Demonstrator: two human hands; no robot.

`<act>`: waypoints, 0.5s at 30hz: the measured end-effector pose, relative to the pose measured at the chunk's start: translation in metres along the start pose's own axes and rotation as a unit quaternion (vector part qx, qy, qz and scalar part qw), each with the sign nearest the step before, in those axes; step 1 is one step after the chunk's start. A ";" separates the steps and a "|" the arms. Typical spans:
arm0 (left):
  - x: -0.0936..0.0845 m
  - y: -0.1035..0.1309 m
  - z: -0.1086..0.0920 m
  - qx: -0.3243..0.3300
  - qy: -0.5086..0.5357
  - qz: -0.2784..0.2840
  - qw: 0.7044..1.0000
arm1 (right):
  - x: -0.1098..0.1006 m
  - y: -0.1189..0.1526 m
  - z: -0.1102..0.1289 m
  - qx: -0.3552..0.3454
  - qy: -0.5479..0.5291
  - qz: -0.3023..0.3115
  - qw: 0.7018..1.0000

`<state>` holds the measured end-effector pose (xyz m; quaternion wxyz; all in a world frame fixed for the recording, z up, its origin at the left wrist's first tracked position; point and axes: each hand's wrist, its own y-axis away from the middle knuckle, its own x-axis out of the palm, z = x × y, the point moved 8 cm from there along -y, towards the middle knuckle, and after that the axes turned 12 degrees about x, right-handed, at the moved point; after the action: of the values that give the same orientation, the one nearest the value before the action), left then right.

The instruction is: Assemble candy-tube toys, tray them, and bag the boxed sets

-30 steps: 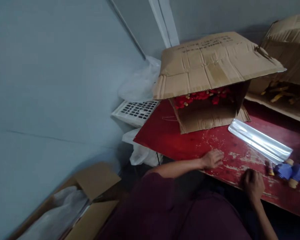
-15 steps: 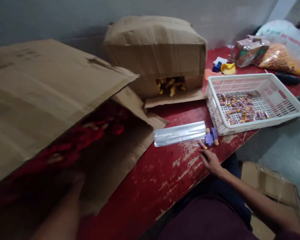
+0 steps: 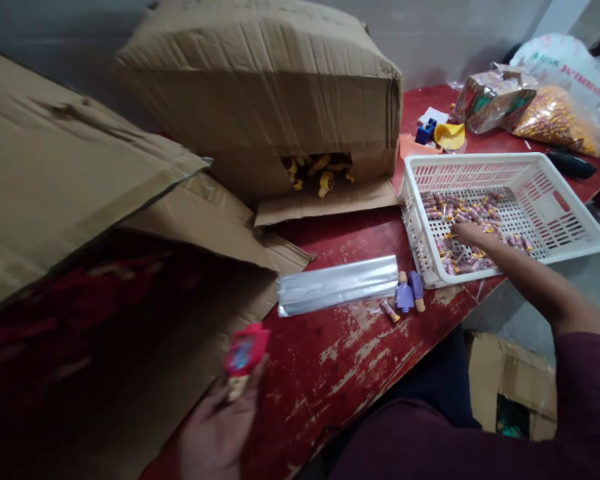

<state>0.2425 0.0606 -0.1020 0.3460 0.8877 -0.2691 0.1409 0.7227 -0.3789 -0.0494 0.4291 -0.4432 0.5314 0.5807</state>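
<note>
My left hand [image 3: 225,420], blurred, is closed around a small red plastic piece [image 3: 247,348] with a bluish patch and a beige end. It is held just outside the open mouth of the large cardboard box [image 3: 225,287], which has more red pieces [image 3: 90,287] in its dark inside. Inside the white plastic basket [image 3: 460,273], my right hand [image 3: 467,233] reaches down with its fingers drawn together among small clear-wrapped tubes [image 3: 473,213] with yellow ends. Whatever its fingertips pinch is too small to make out.
On the worn red table [image 3: 325,353] lie a stack of clear plastic bags [image 3: 337,285], two purple pieces [image 3: 405,297] and a single tube [image 3: 390,311]. Behind stands a second box [image 3: 280,107] with yellow pieces [image 3: 325,181]. A bag of tubes [image 3: 560,120] sits farther right.
My left hand has come out of the left box with a red piece. My right hand has moved from beside the single tube on the table into the basket. The view has shifted right.
</note>
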 end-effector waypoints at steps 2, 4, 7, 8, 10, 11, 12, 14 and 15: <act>0.000 0.009 0.026 -0.027 0.034 -0.026 0.999 | 0.011 0.000 0.003 0.012 0.022 0.028 0.999; 0.033 0.018 0.053 -0.054 0.064 0.040 0.996 | 0.011 0.004 0.004 0.028 0.036 0.043 0.998; 0.103 0.034 0.076 -0.059 0.080 0.164 0.981 | -0.010 0.021 0.004 0.049 0.049 0.041 0.997; 0.123 0.038 0.078 -0.050 0.080 0.187 0.978 | -0.025 0.030 0.005 0.053 0.044 0.014 0.998; 0.153 0.045 0.078 -0.037 0.071 0.225 0.971 | -0.066 0.058 0.010 0.032 0.017 -0.101 0.994; 0.163 0.049 0.076 -0.025 0.063 0.237 0.969 | -0.091 0.080 0.014 0.004 0.001 -0.177 0.984; 0.170 0.054 0.074 -0.018 0.054 0.250 0.966 | -0.114 0.106 0.020 -0.029 -0.014 -0.254 0.967; 0.178 0.069 0.074 -0.014 0.029 0.287 0.957 | -0.146 0.165 0.032 -0.105 -0.040 -0.350 0.930; 0.180 0.078 0.076 -0.019 0.011 0.314 0.949 | -0.154 0.195 0.039 -0.146 -0.060 -0.359 0.920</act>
<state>0.3492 -0.1084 -0.0356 0.3038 0.7502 -0.5330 0.2468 0.5687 -0.3575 0.1478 0.5703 -0.6265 0.2190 0.4840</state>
